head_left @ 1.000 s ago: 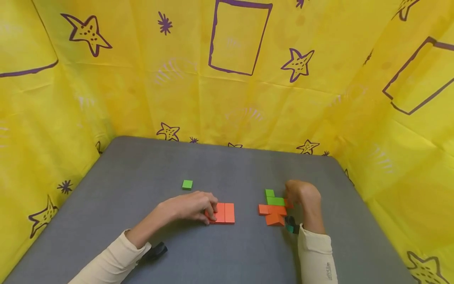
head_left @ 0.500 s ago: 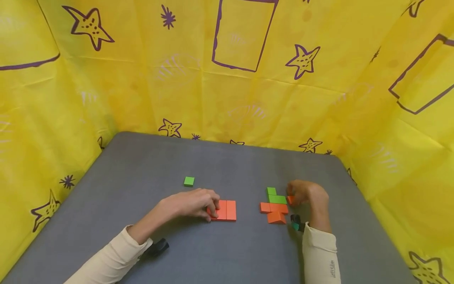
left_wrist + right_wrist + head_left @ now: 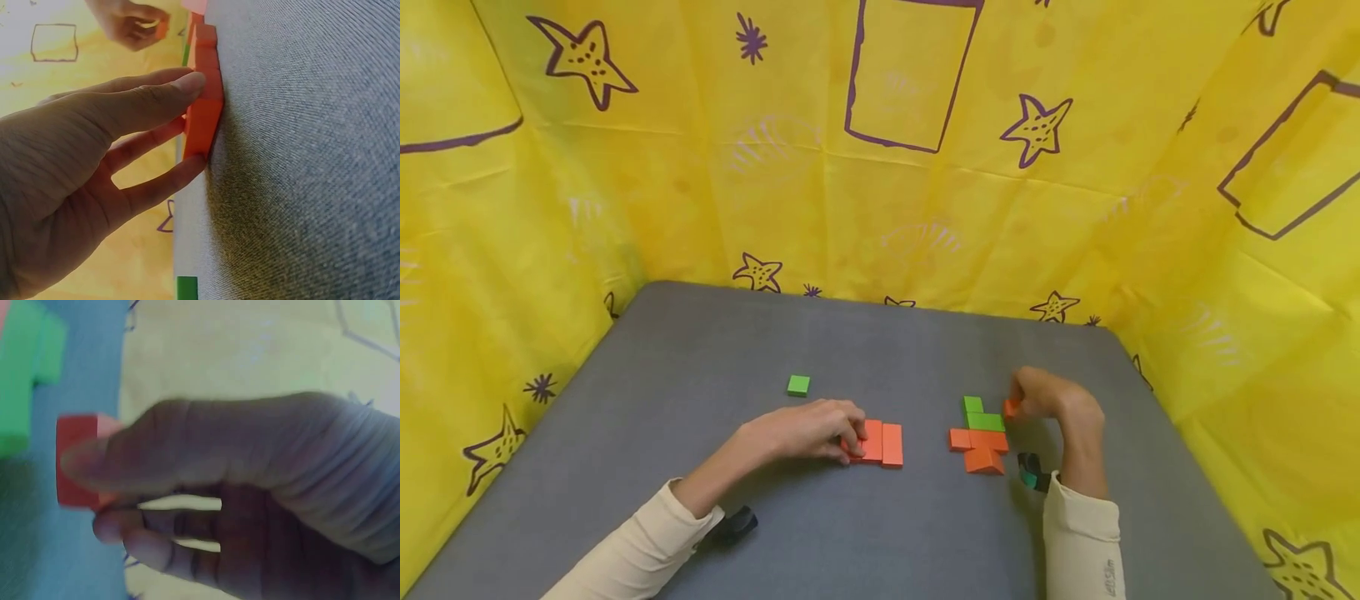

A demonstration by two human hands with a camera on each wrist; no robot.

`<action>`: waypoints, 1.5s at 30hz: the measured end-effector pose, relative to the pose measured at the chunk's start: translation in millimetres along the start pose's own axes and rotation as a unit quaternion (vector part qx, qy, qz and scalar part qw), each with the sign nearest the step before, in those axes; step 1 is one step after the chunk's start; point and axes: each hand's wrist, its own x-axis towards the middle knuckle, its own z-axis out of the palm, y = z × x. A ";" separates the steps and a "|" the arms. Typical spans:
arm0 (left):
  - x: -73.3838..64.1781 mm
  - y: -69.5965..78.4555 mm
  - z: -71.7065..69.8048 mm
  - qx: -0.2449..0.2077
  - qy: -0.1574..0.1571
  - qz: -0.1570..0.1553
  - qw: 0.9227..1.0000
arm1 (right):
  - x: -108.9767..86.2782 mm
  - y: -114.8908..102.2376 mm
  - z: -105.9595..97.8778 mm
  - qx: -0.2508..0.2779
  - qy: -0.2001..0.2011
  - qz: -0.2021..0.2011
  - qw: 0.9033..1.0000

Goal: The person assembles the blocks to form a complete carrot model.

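Observation:
My left hand grips the left end of a row of flat orange blocks on the table, thumb on the near side. In the left wrist view the thumb and fingers span the end orange block. The rightmost orange block sits slightly out of line with its neighbour. My right hand pinches a small orange block between thumb and fingertips. It is close beside a cluster: a green square, a green rectangle, an orange square, an orange rectangle and an orange wedge.
A lone green square block lies behind the left hand. The grey table is bordered at the back and sides by a yellow cloth with drawn stars. Dark wrist devices show under both forearms.
The right hand has drawn its small orange block rightward, then away from me, beside the green rectangle. The left hand's blocks have shifted slightly, putting the row out of line at its right end.

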 end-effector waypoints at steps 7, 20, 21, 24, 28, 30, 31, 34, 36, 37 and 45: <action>1.6 -2.1 0.0 0.017 0.008 0.011 1.000 | -7.0 -43.3 -5.8 -0.013 0.005 -0.096 0.995; 3.2 0.4 -1.5 0.032 0.010 0.034 0.999 | 14.3 -138.3 41.9 -0.076 -0.090 -0.274 0.955; 3.0 0.1 -1.3 0.034 0.012 0.040 0.999 | 16.4 -143.4 46.1 -0.079 -0.096 -0.287 0.950; 2.2 -1.5 -0.1 0.039 0.019 0.057 0.997 | 22.1 -156.4 57.5 -0.084 -0.114 -0.315 0.938; 1.1 -4.5 1.0 0.038 0.021 0.061 0.997 | 27.7 -166.1 68.3 -0.083 -0.129 -0.319 0.935; 0.8 -6.3 1.2 0.027 0.019 0.058 0.998 | 29.1 -168.2 71.3 -0.076 -0.134 -0.314 0.937; 0.5 -7.2 0.9 0.022 0.017 0.055 0.998 | 29.5 -168.7 72.3 -0.076 -0.133 -0.311 0.938; -0.3 -8.9 0.3 0.006 0.011 0.049 0.999 | 30.2 -169.6 74.8 -0.082 -0.130 -0.302 0.941; -0.9 -9.0 -0.3 0.006 0.009 0.045 0.999 | 30.6 -170.3 76.7 -0.091 -0.124 -0.291 0.944; -1.2 -8.9 -0.5 0.006 0.008 0.045 0.999 | 30.9 -170.8 77.7 -0.102 -0.119 -0.284 0.946; -1.9 -6.2 -0.9 0.009 0.010 0.044 0.999 | 34.1 -174.5 87.6 -0.186 -0.059 -0.238 0.952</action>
